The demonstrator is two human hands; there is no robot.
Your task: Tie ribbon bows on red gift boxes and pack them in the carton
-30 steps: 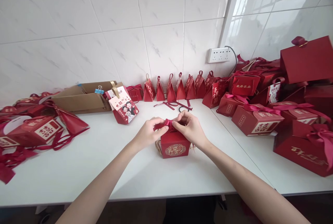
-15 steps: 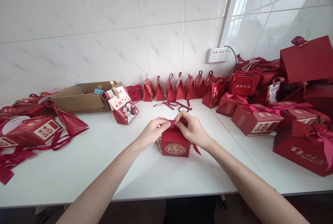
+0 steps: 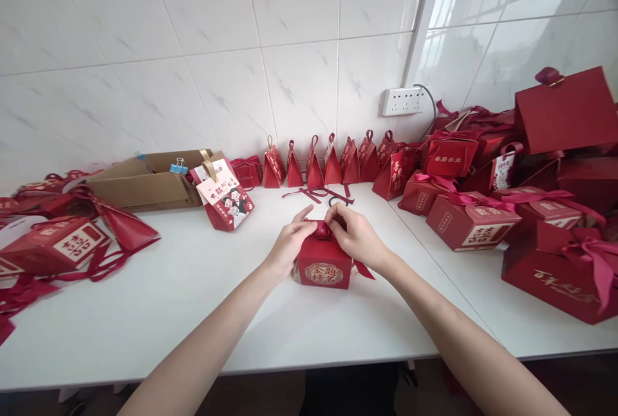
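A red gift box (image 3: 324, 268) with gold lettering on its front stands upright on the white table in front of me. On its top is a dark red ribbon (image 3: 322, 230), bunched between my hands. My left hand (image 3: 292, 242) pinches the ribbon from the left, thumb on it and index finger lifted. From the right, my right hand (image 3: 352, 230) grips the ribbon between thumb and fingers. One ribbon tail hangs out at the box's right side. My fingers partly hide the ribbon's knot or loop.
Behind the box, several small triangular red boxes (image 3: 315, 168) line the wall, with loose ribbon strips before them. A red-and-white box (image 3: 229, 203) and a brown carton (image 3: 145, 184) stand left. Red boxes (image 3: 473, 219) are piled right, others (image 3: 62, 245) far left.
My left index finger has lifted away from the ribbon, and the ribbon between my hands looks more rounded. The whole view has shifted slightly; the box stays in place on the table.
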